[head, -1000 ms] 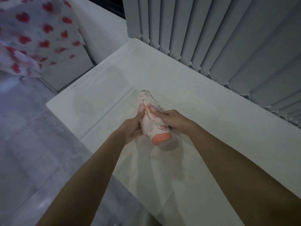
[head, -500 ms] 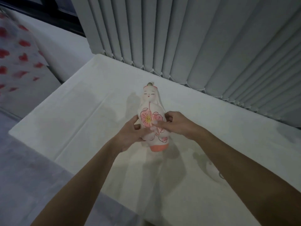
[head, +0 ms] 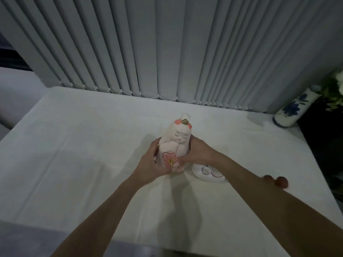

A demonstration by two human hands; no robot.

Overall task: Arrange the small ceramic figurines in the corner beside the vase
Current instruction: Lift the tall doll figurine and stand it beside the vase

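Note:
A tall white ceramic doll figurine (head: 176,141) with a pink flower on its front stands upright at the middle of the white table (head: 74,164). My left hand (head: 152,164) grips its lower left side and my right hand (head: 196,154) grips its right side. A smaller white round figurine (head: 207,172) lies on the table just right of it, partly behind my right wrist. A white vase with blue flowers (head: 295,108) stands in the far right corner. Two small reddish round pieces (head: 275,179) show beyond my right forearm.
Grey vertical blinds (head: 167,52) hang along the table's far edge. White flowers and green leaves (head: 336,89) rise from the vase at the right edge. Dark space lies beyond the table's right edge, grey floor at the near left.
The doll figurine has gone from lying tilted in my hands to upright. My view has swung right, bringing the vase, the round figurine and the reddish pieces into sight.

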